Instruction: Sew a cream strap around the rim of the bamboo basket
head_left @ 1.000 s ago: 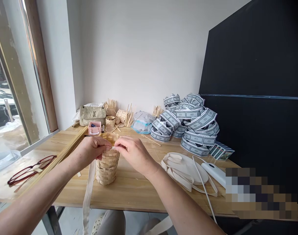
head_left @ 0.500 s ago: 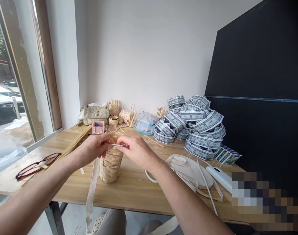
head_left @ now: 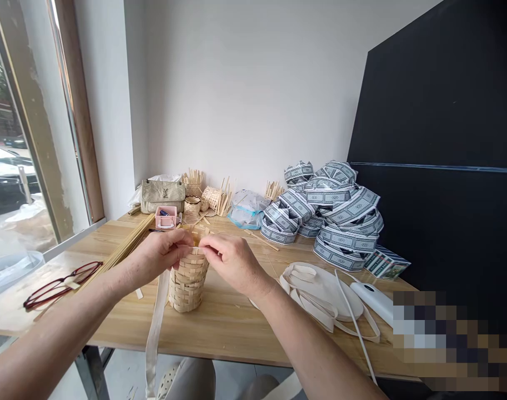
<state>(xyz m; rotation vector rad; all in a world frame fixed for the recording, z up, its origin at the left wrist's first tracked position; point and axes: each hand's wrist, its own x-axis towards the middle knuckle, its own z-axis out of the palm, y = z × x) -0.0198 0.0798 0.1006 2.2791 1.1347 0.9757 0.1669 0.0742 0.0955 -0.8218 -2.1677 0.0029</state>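
A small woven basket [head_left: 188, 286] of pale wood strips stands upright on the wooden table in front of me. My left hand [head_left: 172, 248] is closed in a pinch at the basket's rim, on a cream fabric ribbon [head_left: 156, 328]. That ribbon hangs from the hand down past the table's front edge. Opposite it, at the right of the rim, my right hand [head_left: 226, 256] pinches the same ribbon, whose short stretch shows between my fingertips. Much of the rim is hidden behind the fingers.
Red-framed glasses [head_left: 64, 284] and a bundle of thin strips [head_left: 124, 244] lie at left. Behind are a pink box [head_left: 166, 218], a handbag [head_left: 163, 196] and small baskets. Patterned bands [head_left: 347, 222] are piled at right, near a round white board [head_left: 320, 283] with loose ribbon and a white cable [head_left: 355, 322].
My right hand's fingers have shifted slightly at the rim, and less of the ribbon shows between the hands. The basket stays in about the same place.
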